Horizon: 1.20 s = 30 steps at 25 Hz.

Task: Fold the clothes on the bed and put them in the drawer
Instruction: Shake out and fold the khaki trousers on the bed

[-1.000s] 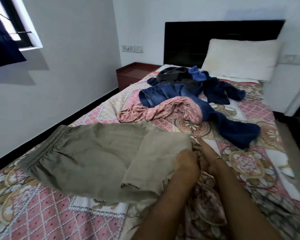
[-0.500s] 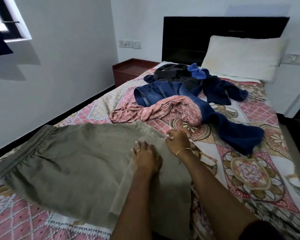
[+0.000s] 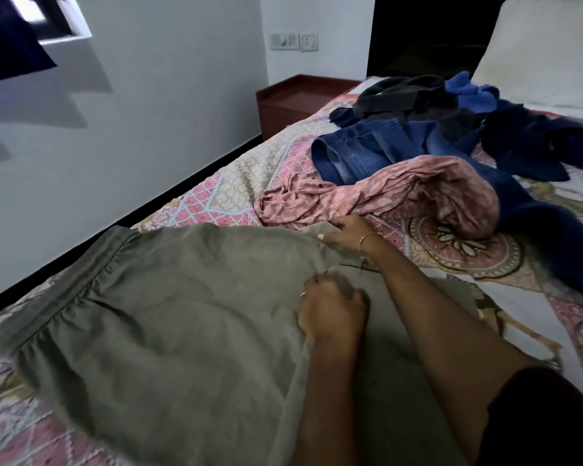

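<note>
An olive-green garment [image 3: 169,314] with a gathered waistband lies spread across the near part of the patterned bed sheet [image 3: 216,196]. My left hand [image 3: 332,309] is closed in a fist on a fold near the garment's middle. Further up, my right hand [image 3: 347,235], which wears a bracelet, pinches the garment's far edge. Beyond it lie a crumpled pink garment [image 3: 384,196], blue jeans [image 3: 360,153], a black garment [image 3: 401,92], a bright blue cloth [image 3: 468,92] and a dark navy garment [image 3: 535,146]. No drawer front is visible.
A brown bedside cabinet [image 3: 297,99] stands in the corner left of the dark headboard [image 3: 428,31]. A white pillow [image 3: 546,52] leans at the head of the bed. The white wall [image 3: 148,129] runs close along the bed's left side.
Both hands moved forward from the garment's near right corner, carrying one side over onto the rest. The right hand now reaches the far edge, and the camera has moved closer.
</note>
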Tool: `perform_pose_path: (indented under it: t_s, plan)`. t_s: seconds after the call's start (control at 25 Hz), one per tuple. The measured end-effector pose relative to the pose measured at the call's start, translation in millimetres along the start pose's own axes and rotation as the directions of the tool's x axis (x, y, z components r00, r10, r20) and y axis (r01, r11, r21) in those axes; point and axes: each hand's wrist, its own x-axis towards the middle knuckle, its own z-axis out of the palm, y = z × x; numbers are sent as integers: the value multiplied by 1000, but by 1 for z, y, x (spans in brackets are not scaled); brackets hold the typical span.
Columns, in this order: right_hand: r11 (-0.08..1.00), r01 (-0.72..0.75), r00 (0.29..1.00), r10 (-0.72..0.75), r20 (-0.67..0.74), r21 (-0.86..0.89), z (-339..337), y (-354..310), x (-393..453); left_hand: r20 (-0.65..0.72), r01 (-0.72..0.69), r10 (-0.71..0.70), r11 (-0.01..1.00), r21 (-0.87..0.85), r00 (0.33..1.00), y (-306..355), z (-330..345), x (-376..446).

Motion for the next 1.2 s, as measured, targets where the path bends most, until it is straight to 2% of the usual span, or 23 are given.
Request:
perform_pose_path:
  t_s: [0.12,0.2,0.24,0.28,0.36,0.44,0.56,0.64,0.72,0.76,0.84,0.88,0.96,1.0,1.04,1.08,1.16,1.2]
  plan:
    - [991,-87,988,72,136,103,-3,-9,-1,78,75,-63,985,-156,995,-2,-5,3]
    - [980,-130,975,99,200,150,-7,-15,-4,129,50,-24,978,-200,991,-2,-10,1]
    - [982,-106,973,70,221,157,-10,-20,-7,150,17,13,980,-197,989,0,-15,0]
    - [991,-29,972,-2,233,130,-13,-27,-13,171,-22,55,981,-190,984,2,-19,-1]
    - [976,211,947,-190,260,-56,-20,-45,-28,238,-104,147,977,-184,960,7,-27,-4]
    - [881,395,886,-289,363,-261,-22,-63,-49,326,-178,233,966,-189,916,13,-32,-10]
    - [741,497,832,-261,489,-451,-11,-74,-70,432,-272,346,936,-224,833,26,-39,-24]
    - [739,494,801,-182,570,-459,1,-74,-80,436,-359,441,896,-261,784,30,-41,-30]
    - [796,413,759,-33,650,-442,1,-78,-94,411,-433,507,861,-264,757,31,-45,-33]
    - [827,354,755,23,655,-437,-2,-79,-96,387,-442,521,852,-279,761,31,-44,-33]
    - [861,234,816,78,573,-451,-12,-79,-96,344,-427,516,851,-304,784,29,-42,-30]
    - [884,175,821,112,560,-433,-16,-80,-96,328,-418,503,859,-296,800,28,-40,-28]
    - [917,84,727,212,653,-391,-11,-83,-94,302,-414,481,872,-262,823,25,-35,-25]
    - [924,62,708,226,669,-377,-6,-84,-92,276,-415,471,878,-238,838,23,-33,-23]
    - [938,51,732,197,652,-342,-2,-86,-90,240,-413,454,888,-203,858,19,-31,-21]
    - [959,64,787,121,605,-276,-2,-91,-90,182,-397,422,904,-158,888,13,-29,-18]
    - [983,154,918,-106,382,-96,-8,-92,-85,32,-271,277,955,-120,960,0,-25,-10]
    - [980,199,955,-192,226,-11,-12,-89,-81,-28,-195,194,976,-94,981,-6,-22,-6]
